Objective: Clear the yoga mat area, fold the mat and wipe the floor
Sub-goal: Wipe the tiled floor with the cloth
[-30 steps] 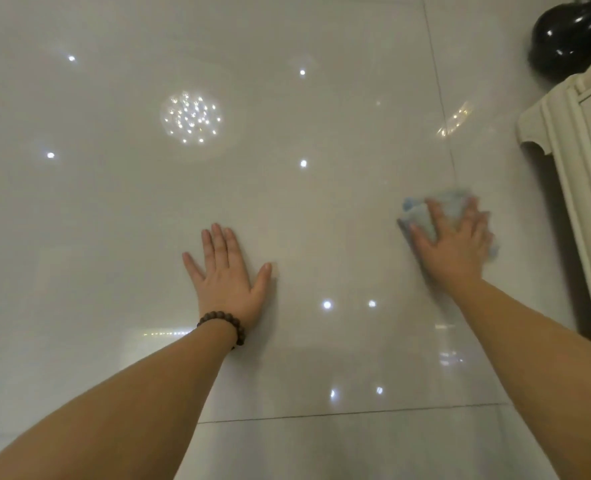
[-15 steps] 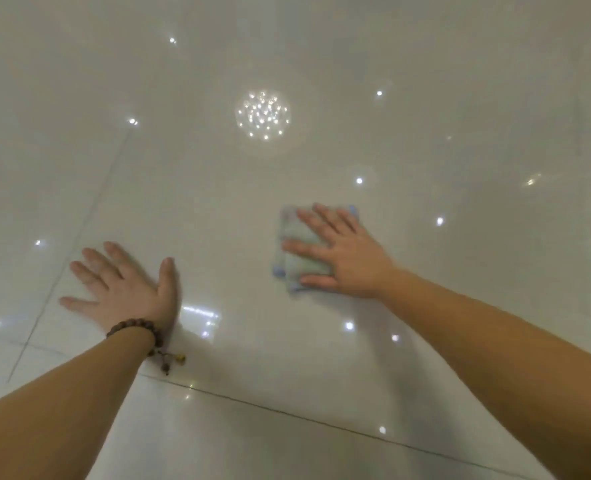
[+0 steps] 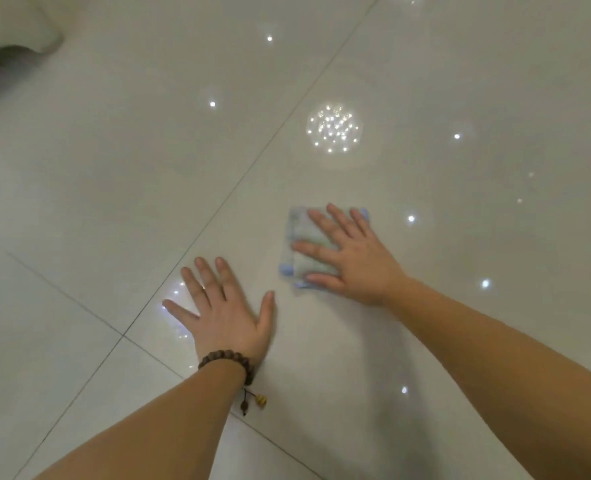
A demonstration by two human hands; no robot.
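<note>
A folded pale cloth (image 3: 299, 237) with blue edges lies flat on the glossy white tiled floor (image 3: 114, 188). My right hand (image 3: 349, 258) presses down on it with fingers spread, covering its right half. My left hand (image 3: 224, 313) rests flat on the bare tile just left of the cloth, fingers apart, holding nothing. A brown bead bracelet (image 3: 228, 360) circles the left wrist. No yoga mat is in view.
Dark grout lines (image 3: 252, 161) cross the floor diagonally. A white object with a dark patch (image 3: 13, 39) sits blurred in the top left corner. Ceiling lights reflect on the tiles (image 3: 334, 128).
My right hand slid the cloth leftward from beside the white cabinet. The view swung left, so the cabinet left the frame. My left hand now sits close to the cloth.
</note>
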